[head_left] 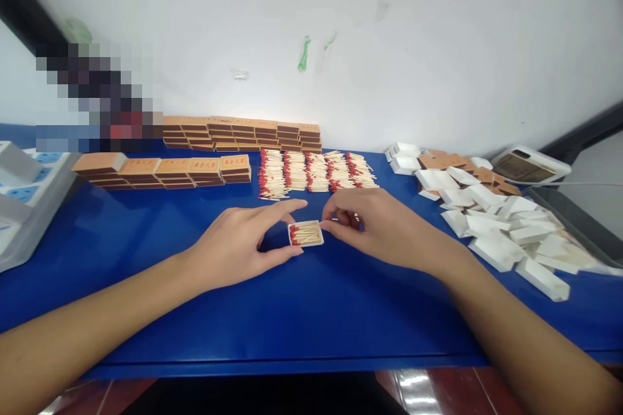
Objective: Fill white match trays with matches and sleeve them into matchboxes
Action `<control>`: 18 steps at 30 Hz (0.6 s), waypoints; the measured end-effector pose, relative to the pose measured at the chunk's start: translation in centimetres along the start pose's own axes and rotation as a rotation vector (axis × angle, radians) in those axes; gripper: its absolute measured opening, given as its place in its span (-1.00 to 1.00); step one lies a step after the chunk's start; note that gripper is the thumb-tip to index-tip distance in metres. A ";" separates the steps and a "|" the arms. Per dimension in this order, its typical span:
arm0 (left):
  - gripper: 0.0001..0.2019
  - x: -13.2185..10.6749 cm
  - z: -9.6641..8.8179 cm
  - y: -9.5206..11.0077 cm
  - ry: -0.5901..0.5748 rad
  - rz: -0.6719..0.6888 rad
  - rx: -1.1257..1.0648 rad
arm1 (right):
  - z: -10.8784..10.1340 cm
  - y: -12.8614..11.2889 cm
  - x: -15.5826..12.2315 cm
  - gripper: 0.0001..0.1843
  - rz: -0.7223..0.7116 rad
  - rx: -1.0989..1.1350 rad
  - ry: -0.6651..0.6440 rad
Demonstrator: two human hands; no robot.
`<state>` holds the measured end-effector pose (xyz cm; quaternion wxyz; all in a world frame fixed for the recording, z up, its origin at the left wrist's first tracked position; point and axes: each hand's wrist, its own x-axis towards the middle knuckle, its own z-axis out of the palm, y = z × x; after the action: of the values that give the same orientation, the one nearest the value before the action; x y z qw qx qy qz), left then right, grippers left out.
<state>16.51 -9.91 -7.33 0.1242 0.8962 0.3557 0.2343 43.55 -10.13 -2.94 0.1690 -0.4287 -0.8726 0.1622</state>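
A small white matchbox tray [318, 241] lies on the blue tabletop in the middle of the view, partly filled with red-headed matches [305, 232]. My left hand [238, 240] grips its left end, thumb along the near side and a finger at the far corner, with the index finger stretched above it. At the tray's right end, my right hand [374, 224] is closed in a pinch; pale match ends show between its curled fingers, though most of them are hidden. Just beyond both hands, loose matches [294, 172] lie in several bunches side by side.
Closed matchboxes [187, 172] stand stacked at the left and along the wall. White trays [487, 220] and orange-brown sleeves [442, 161] are heaped at the right, near a phone [530, 164]. A pale plastic container [39, 207] sits at far left. The blue table [292, 318] ends close in front.
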 end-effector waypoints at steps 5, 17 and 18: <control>-0.40 0.0 -0.2 0.1 0.031 0.065 0.040 | 1.2 -0.4 0.1 -0.94 -0.043 0.017 -0.067; -0.39 0.0 -0.3 -0.2 -0.040 0.062 0.083 | 2.5 -0.3 0.0 -0.89 -0.120 0.007 -0.016; -0.39 0.0 -0.3 -0.3 -0.044 0.063 0.083 | 2.5 -0.3 0.0 -0.88 -0.135 0.012 -0.021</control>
<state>16.23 -9.71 -7.21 0.0874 0.9163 0.3337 0.2033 42.23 -10.65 -5.00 0.1729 -0.3659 -0.9003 0.1600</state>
